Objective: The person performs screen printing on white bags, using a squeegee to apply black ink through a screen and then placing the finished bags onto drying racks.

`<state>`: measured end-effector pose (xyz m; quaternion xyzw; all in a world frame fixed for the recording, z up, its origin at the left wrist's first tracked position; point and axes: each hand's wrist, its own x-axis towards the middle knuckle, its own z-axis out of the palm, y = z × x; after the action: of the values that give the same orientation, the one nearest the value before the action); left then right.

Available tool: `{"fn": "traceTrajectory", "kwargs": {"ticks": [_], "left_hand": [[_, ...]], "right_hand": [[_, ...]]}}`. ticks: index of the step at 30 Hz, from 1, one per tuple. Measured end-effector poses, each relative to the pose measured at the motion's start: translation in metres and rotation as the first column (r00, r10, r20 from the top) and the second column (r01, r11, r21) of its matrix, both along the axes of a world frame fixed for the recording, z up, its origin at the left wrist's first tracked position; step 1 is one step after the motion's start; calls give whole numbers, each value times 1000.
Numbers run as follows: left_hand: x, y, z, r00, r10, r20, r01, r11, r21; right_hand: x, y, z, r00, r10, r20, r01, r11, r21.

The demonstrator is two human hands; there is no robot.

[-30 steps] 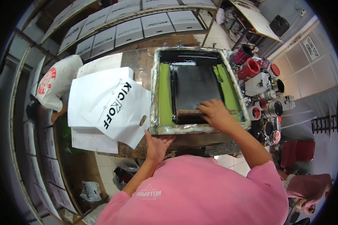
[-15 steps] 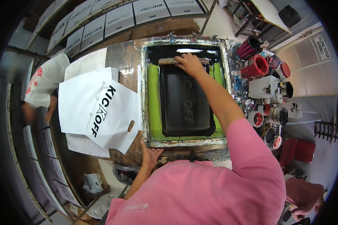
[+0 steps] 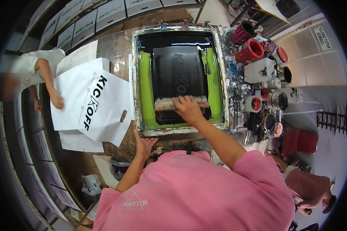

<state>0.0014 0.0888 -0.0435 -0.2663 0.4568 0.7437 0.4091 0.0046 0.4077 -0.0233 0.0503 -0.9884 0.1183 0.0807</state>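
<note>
My right hand (image 3: 189, 109) grips the wooden squeegee (image 3: 162, 104), which lies crosswise near the front end of the screen printing frame (image 3: 135, 77). Black ink (image 3: 181, 39) is pooled along the far end of the frame, and a dark rectangle with a faint design (image 3: 181, 69) sits in the green mesh (image 3: 145, 81). By the frame's front left corner my left hand (image 3: 144, 147) is open, fingers spread. To its left a white plastic bag (image 3: 112, 104) with black print and a handle slot lies on a stack of similar bags.
A co-worker's hand (image 3: 57, 99) rests at the bags' left edge. Ink tubs and cans (image 3: 254, 52) crowd the table's right side. Racks with printed white bags (image 3: 85, 27) stand behind and at left. Another person (image 3: 310, 188) is at lower right beside a red chair (image 3: 300, 142).
My right hand has drawn the squeegee from the far end of the screen toward me. My left hand stays by the frame's corner. The co-worker's hand has come onto the bags.
</note>
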Motion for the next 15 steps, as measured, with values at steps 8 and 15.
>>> {"fn": "traceTrajectory", "kwargs": {"ticks": [8,15], "left_hand": [[-2,7,-1,999,42,-9,-42,999,-28],[1,-7,42,969,-22,-247,62,986,157]], "right_hand": [[49,-28,36,964,-62,257,83,994,-72],[74,-41,106,999,-48,22,46,995,83]]}}
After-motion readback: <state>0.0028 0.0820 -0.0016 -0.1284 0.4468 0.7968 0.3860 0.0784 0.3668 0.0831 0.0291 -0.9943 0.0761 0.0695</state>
